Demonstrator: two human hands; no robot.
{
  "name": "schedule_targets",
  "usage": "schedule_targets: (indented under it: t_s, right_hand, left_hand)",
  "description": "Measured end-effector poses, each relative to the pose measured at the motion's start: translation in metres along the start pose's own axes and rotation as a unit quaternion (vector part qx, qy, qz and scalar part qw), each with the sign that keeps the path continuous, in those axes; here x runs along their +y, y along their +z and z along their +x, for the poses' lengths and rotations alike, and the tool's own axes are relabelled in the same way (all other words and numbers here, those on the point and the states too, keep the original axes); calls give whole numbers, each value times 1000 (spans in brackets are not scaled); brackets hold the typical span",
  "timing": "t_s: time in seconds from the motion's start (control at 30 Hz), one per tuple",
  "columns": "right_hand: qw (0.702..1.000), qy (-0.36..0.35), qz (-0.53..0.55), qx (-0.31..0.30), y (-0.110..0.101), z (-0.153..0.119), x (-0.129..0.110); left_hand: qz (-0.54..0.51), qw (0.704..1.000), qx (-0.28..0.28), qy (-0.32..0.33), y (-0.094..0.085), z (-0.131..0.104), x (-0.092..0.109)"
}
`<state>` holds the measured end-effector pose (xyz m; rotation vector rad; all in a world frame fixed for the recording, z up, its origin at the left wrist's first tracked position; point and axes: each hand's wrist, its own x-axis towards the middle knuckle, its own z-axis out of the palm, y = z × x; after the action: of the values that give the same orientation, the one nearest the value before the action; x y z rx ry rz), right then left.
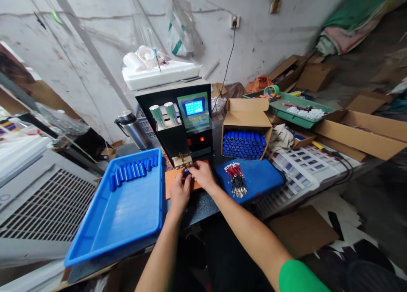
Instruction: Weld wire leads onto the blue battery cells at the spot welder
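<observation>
A blue cylindrical battery cell (186, 171), mostly covered by fingers, is at the electrodes (182, 160) of a black spot welder (168, 143) with a lit screen. My left hand (179, 192) closes on the cell from the near left. From the right, the fingers of my right hand (202, 175) pinch at its other end; whether a wire lies between them cannot be made out. Beneath both hands is an orange board (171, 186). To the right, a bundle of red and black wire leads (237, 181) with white connectors rests on a blue pad (262, 177).
At left, a blue tray (127, 215) holds a row of blue cells (135, 171). An open cardboard box (246, 107) of blue cells stands behind the pad. A steel flask (133, 128) is left of the welder; a green tray (295, 109) sits at back right.
</observation>
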<state>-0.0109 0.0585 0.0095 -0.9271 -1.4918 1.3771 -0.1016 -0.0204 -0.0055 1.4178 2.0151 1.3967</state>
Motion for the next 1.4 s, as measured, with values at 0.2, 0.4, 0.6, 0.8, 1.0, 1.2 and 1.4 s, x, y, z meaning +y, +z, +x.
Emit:
schedule_targets:
  t_s: [0.2,0.4,0.6,0.8,1.0,1.2,1.4]
  right_hand:
    - [1000,5,6,2,0,0,1]
    - [999,14,29,-5,0,1,2]
    - [1000,17,23,-1,1,2,3]
    - [1000,21,13,-2,0,0,0]
    - [1000,17,9,-5,-1,-1,-3]
    - [1000,23,10,-5,-2,-1,-4]
    - [999,30,23,-13,-3,-1,-2]
  left_hand:
    - [-2,1000,1,-3,1,1,0]
    - [7,1000,4,0,1,1,1]
    - [2,1000,1,3,1,1,2]
    - [-3,1000,-2,-1,1,1,3]
    - [17,1000,6,-3,1,1,3]
    - [17,1000,6,-2,2,1,3]
    - [23,1000,15,1,3,1,2]
